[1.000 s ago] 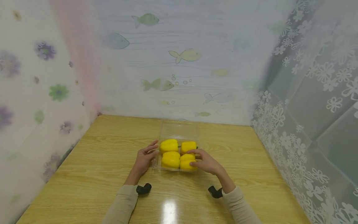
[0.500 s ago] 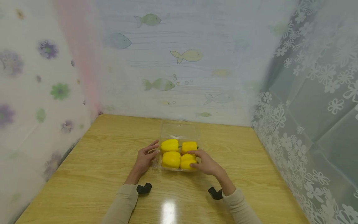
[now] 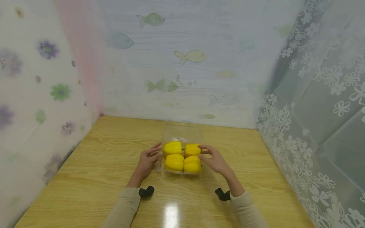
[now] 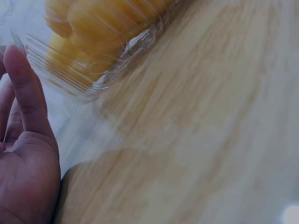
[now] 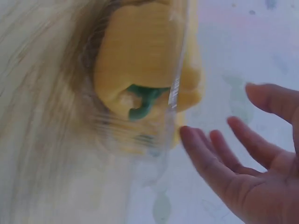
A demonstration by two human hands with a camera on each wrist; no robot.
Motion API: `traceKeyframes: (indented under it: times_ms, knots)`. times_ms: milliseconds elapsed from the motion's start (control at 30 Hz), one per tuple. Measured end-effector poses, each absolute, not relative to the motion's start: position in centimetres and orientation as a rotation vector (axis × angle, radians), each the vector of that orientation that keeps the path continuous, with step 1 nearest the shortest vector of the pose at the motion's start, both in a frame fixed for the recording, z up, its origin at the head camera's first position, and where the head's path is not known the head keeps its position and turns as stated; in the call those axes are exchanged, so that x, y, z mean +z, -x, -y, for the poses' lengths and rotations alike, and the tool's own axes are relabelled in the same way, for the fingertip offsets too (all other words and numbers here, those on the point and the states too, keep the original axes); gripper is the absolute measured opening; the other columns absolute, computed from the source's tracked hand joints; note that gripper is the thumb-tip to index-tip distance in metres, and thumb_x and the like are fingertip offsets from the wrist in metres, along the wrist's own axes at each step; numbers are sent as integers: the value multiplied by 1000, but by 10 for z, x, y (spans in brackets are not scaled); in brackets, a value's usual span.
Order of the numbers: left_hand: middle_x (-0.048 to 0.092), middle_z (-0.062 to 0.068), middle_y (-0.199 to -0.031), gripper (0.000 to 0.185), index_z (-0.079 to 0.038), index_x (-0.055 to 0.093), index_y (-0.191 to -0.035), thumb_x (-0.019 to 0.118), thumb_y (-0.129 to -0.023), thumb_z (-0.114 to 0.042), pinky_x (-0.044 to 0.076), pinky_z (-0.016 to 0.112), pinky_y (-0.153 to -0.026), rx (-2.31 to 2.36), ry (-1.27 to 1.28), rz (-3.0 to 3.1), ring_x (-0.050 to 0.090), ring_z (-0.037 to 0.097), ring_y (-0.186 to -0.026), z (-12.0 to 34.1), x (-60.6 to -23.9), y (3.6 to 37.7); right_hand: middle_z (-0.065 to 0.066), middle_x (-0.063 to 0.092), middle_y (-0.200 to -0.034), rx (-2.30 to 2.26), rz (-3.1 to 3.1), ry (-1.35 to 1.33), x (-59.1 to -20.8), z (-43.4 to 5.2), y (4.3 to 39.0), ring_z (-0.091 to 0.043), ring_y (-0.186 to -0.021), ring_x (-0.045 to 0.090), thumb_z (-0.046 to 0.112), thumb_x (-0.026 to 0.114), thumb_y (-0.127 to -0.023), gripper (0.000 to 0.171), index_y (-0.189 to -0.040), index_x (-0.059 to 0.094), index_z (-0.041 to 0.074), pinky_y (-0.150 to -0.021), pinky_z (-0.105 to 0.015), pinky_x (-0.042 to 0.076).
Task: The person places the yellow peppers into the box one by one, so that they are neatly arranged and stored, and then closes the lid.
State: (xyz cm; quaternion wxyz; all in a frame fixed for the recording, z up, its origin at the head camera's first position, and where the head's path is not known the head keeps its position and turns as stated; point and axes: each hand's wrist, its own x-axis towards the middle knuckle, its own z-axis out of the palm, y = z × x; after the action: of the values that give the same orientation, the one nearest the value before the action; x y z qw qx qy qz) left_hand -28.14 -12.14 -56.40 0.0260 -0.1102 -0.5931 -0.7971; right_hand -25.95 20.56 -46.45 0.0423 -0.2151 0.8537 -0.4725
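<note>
Several yellow bell peppers (image 3: 174,162) lie in two rows in a clear plastic clamshell box (image 3: 182,173), whose lid (image 3: 183,132) is folded back behind it. At the box's left side is my left hand (image 3: 146,162), fingers extended along the wall; in the left wrist view its thumb tip (image 4: 15,55) is right at the ribbed edge. My right hand (image 3: 215,161) hovers at the right side with spread, slightly bent fingers and holds nothing. A green stem (image 5: 144,100) shows on the near right pepper in the right wrist view.
The box stands on a wooden table (image 3: 114,139). Behind the table hangs a fish-patterned cloth (image 3: 128,95), with flowered sheets (image 3: 25,133) on both sides. Black wrist mounts (image 3: 222,194) stick out from the sleeves.
My right hand has let go of the near right pepper and drawn back up and to the right, leaving the pepper in the box. The left hand has stayed at the box's left side.
</note>
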Motion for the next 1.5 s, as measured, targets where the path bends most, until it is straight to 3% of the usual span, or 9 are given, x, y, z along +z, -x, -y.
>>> traceKeyframes:
  times_ms: [300,600,833,1067,1500]
  knots:
    - [42,19,-158,42,20,54,-132,66,-97,2,51,16,-59,-2470,311,1838,64,2,-91,121,-564,281,-24,48,-147,-1982,-2466,408,-488,-221,284,-45,-132,49,8,58,-104,38,-140,54,-2,-99,-31,53]
    - [42,18,-158,39,20,54,-132,63,-97,7,51,15,-59,-2470,306,1838,64,2,-92,120,-565,281,-30,33,-155,-2130,-2155,157,-499,-233,308,-45,-142,37,8,51,-107,50,-150,37,-11,-111,-45,44]
    - [44,17,-157,42,20,55,-132,67,-96,2,51,16,-59,-2471,282,1832,65,6,-93,120,-565,281,-29,29,-160,-1941,-2151,239,-501,-234,322,-42,-145,36,16,52,-107,60,-157,27,-7,-115,-49,38]
    - [46,18,-156,41,19,57,-130,69,-95,0,50,16,-59,-2447,305,1834,64,4,-91,120,-566,282,-29,18,-165,-1845,-2104,285,-501,-229,343,-42,-149,29,23,42,-112,63,-160,14,-6,-118,-50,33]
    - [50,11,-154,42,15,60,-130,72,-94,-5,49,16,-59,-2435,294,1859,64,4,-91,120,-565,282,-32,23,-162,-1856,-2033,230,-505,-225,376,-43,-148,30,22,37,-113,61,-160,10,-7,-118,-50,32]
